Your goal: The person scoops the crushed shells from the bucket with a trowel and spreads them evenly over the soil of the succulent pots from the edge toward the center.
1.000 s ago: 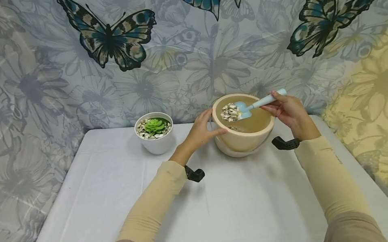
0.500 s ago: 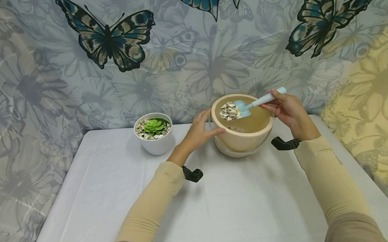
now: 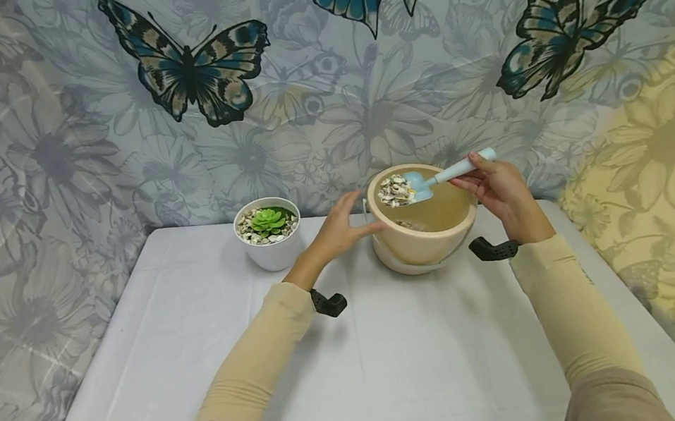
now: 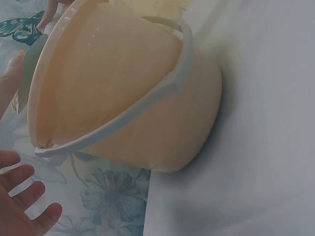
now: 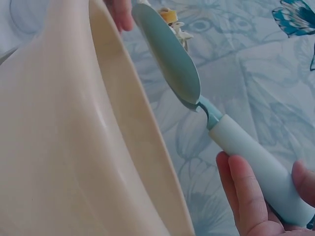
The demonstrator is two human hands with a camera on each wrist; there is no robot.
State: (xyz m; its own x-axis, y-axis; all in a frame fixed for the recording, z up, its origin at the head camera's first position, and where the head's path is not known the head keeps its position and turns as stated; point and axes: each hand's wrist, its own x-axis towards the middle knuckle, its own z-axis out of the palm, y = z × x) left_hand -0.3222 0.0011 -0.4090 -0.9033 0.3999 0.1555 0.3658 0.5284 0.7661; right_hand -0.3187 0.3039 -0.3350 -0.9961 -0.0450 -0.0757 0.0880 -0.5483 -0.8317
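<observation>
My right hand (image 3: 501, 196) grips the pale handle of a light blue garden trowel (image 3: 459, 169). Its blade, heaped with small mixed pebbles (image 3: 395, 191), is held over the mouth of a beige bucket (image 3: 422, 245). In the right wrist view the trowel blade (image 5: 170, 59) stands above the bucket's rim, with the pebbles partly hidden behind it. My left hand (image 3: 340, 230) is beside the bucket's left rim, thumb and fingers spread. The left wrist view shows these fingers (image 4: 22, 191) apart from the bucket, whose grey-white carrying handle (image 4: 123, 118) hangs down its side.
Left of the bucket stands a white pot (image 3: 275, 251) holding a green succulent (image 3: 268, 221) among pebbles. A white cloth covers the table (image 3: 389, 360). Behind its back edge rises a wall hanging (image 3: 325, 112) printed with butterflies and flowers.
My left hand has come off the bucket's rim and shifted a little left. The loaded trowel has moved slightly left and up over the bucket, still in my right hand.
</observation>
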